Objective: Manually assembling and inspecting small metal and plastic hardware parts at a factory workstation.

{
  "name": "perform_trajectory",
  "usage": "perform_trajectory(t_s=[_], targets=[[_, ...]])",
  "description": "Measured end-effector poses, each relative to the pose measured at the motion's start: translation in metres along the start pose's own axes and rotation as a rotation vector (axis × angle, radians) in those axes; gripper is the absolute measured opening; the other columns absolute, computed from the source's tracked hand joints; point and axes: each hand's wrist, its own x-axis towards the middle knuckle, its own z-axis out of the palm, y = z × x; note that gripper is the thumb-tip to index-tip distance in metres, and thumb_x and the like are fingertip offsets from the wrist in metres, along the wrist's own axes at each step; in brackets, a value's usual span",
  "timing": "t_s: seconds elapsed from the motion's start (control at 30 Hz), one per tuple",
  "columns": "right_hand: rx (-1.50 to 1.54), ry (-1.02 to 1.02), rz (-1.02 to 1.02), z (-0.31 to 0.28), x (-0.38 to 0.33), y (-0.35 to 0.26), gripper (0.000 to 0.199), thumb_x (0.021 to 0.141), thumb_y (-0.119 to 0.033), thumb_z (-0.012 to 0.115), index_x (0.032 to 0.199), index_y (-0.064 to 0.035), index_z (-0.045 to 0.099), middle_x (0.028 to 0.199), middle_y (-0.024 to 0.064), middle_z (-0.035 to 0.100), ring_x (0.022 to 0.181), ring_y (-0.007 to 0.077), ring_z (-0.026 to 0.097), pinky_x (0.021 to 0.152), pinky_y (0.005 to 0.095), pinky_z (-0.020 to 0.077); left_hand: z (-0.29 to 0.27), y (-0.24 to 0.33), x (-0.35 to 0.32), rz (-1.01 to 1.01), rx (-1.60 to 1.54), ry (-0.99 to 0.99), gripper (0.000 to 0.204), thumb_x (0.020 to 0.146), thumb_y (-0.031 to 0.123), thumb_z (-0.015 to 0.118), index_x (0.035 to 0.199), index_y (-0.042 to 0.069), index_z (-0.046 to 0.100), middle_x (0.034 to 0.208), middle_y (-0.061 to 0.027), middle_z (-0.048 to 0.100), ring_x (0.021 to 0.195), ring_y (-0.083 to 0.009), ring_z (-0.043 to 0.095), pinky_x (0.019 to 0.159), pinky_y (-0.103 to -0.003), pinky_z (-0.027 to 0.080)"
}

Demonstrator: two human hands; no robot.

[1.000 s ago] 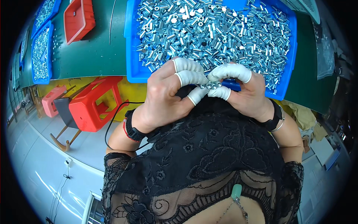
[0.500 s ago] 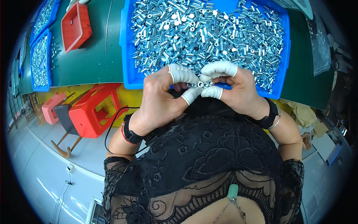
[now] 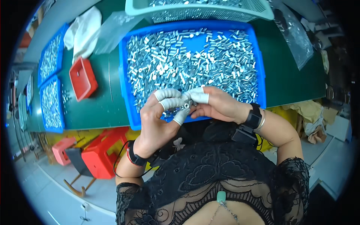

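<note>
Over the front edge of a blue tray (image 3: 123, 80), my hands meet fingertip to fingertip. White covers sit on several fingertips of my left hand (image 3: 157, 118), which pinches small shiny metal sleeves (image 3: 186, 106) between thumb and fingers. One sleeve shows its round open end. From the right, my right hand (image 3: 222, 106) closes on the same cluster; its covered forefinger lies above, and its other fingers curl below. My fingers hide most of the held parts. Loose metal sleeves (image 3: 195, 75) fill most of the tray.
A pale green basket (image 3: 210, 11) of metal parts stands behind the tray. Leftward are a red bin (image 3: 83, 79), a white cloth (image 3: 84, 32), clear plastic and smaller blue trays (image 3: 51, 105) of parts. Red stools (image 3: 99, 157) stand below the table's left side.
The view has shifted, bringing more of the table's far side into sight. The held sleeves no longer show as a row; my left fingers now cover more of them.
</note>
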Motion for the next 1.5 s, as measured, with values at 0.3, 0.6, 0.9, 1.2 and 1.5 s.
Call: perform_trajectory(t_s=[0.3, 0.6, 0.9, 1.2, 1.5], targets=[[0.142, 0.254, 0.075, -0.002, 0.015, -0.025, 0.019, 0.094, -0.018, 0.041, 0.097, -0.0025, 0.052, 0.089, 0.0055, 0.056, 0.080, 0.0157, 0.057, 0.069, 0.0292, 0.0514, 0.015, 0.006, 0.019, 0.127, 0.094, 0.106, 0.039, 0.067, 0.000, 0.070, 0.104, 0.003, 0.060, 0.111, -0.0164, 0.055, 0.103, -0.0305, 0.053, 0.086, -0.037, 0.044], [-0.339, 0.383, -0.782, 0.026, 0.042, -0.186, 0.027, 0.088, -0.018, 0.054, 0.106, 0.0023, 0.052, 0.091, 0.0112, 0.058, 0.088, 0.0207, 0.059, 0.077, 0.0316, 0.0520, 0.017, -0.018, 0.006, 0.008, 0.033, 0.145, 0.036, 0.067, 0.000, 0.070, 0.102, 0.002, 0.061, 0.110, -0.0162, 0.056, 0.106, -0.0293, 0.053, 0.089, -0.036, 0.043], [-1.675, 0.756, -0.474, -0.073, 0.043, -0.131, 0.017, 0.077, -0.012, 0.061, 0.090, -0.0033, 0.067, 0.077, 0.0121, 0.065, 0.071, 0.0211, 0.063, 0.066, 0.0332, 0.0492, -0.003, -0.021, 0.027, 0.050, 0.135, 0.062, 0.028, 0.068, 0.004, 0.070, 0.095, 0.003, 0.063, 0.104, -0.0142, 0.059, 0.099, -0.0309, 0.055, 0.085, -0.037, 0.044], [-1.901, 0.846, -0.406, -0.098, 0.058, -0.136, 0.015, 0.070, -0.013, 0.065, 0.083, -0.0068, 0.069, 0.083, 0.0158, 0.065, 0.080, 0.0312, 0.062, 0.074, 0.0387, 0.0483, 0.030, -0.031, 0.099, 0.119, 0.246, -0.148, 0.023, 0.071, 0.010, 0.067, 0.092, 0.003, 0.064, 0.099, -0.0165, 0.060, 0.092, -0.0316, 0.058, 0.076, -0.037, 0.047], [-1.709, 0.704, -0.276, -0.105, 0.060, -0.147, 0.018, 0.064, -0.012, 0.069, 0.080, -0.0037, 0.069, 0.074, 0.0116, 0.066, 0.066, 0.0171, 0.063, 0.065, 0.0288, 0.0488, 0.069, -0.066, 0.153, 0.014, 0.416, -0.133, 0.020, 0.070, 0.012, 0.061, 0.088, 0.004, 0.066, 0.086, -0.0186, 0.062, 0.082, -0.0338, 0.060, 0.074, -0.042, 0.048]])
